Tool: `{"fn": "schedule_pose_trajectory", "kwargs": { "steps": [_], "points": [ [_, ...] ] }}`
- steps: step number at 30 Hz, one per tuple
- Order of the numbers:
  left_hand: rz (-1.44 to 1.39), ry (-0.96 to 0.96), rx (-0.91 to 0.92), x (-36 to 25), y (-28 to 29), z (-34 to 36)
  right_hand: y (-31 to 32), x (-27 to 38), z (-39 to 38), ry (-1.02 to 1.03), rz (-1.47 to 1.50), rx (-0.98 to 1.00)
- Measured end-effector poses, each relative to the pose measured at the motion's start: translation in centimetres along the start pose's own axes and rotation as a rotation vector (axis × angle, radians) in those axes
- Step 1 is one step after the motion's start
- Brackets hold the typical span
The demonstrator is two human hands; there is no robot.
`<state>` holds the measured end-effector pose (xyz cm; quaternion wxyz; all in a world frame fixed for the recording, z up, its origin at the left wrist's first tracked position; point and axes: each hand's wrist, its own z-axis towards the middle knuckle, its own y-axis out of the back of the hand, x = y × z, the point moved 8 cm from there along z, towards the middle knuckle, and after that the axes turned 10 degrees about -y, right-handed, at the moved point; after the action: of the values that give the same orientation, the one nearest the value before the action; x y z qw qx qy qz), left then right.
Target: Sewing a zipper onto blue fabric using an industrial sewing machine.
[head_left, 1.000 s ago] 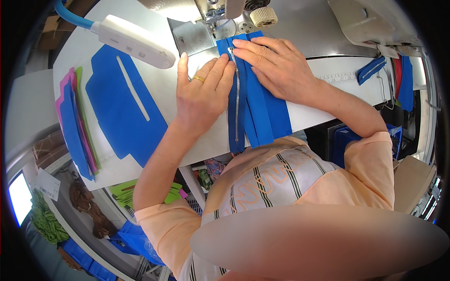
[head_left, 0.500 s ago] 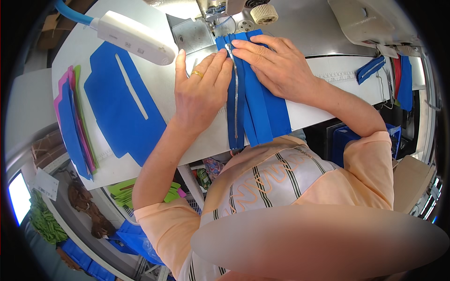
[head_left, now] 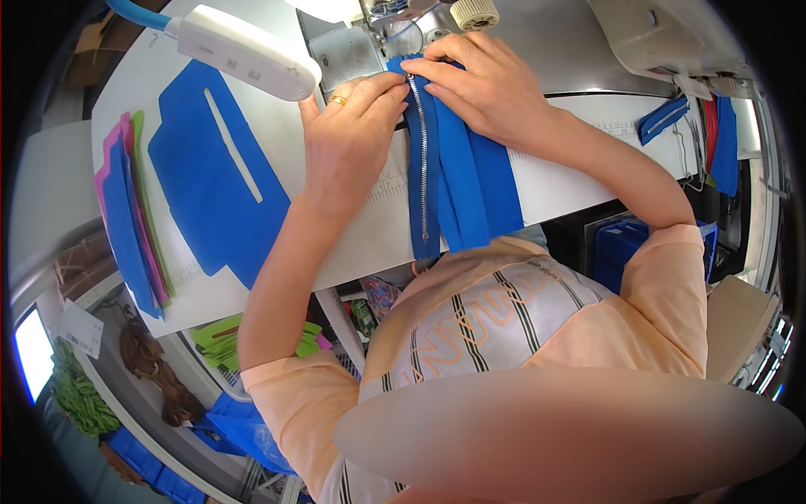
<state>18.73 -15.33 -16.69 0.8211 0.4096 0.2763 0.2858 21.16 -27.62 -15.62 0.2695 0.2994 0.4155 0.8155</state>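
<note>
Left to right: blue cut panel (head_left: 220,181) lay flat toward the bench's (head_left: 554,181) left end. My left hand (head_left: 348,134) arched, wrist raised, fingertips pinching the blue zipper strip (head_left: 449,168) beside its metal teeth. My right hand (head_left: 487,84) pressed flat, fingers together, holding the strip's top at the sewing machine (head_left: 403,25), far edge.
</note>
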Motion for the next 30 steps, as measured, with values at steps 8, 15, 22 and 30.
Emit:
{"fn": "schedule_pose_trajectory", "kwargs": {
  "steps": [8,15,22,30],
  "points": [
    [0.043,-0.044,-0.014,-0.3,0.3,0.5,0.0,-0.3,-0.6,0.175,0.062,-0.024],
    [0.021,-0.056,0.005,0.2,0.2,0.1,2.9,6.1,-4.3,0.309,0.232,0.015],
    [0.080,-0.125,-0.036,0.1,0.2,0.1,3.0,11.1,-8.3,0.268,0.206,0.096],
    [0.094,-0.104,0.030,0.5,0.0,-0.1,4.5,8.3,-10.3,0.260,0.215,0.028]
  ]
}}
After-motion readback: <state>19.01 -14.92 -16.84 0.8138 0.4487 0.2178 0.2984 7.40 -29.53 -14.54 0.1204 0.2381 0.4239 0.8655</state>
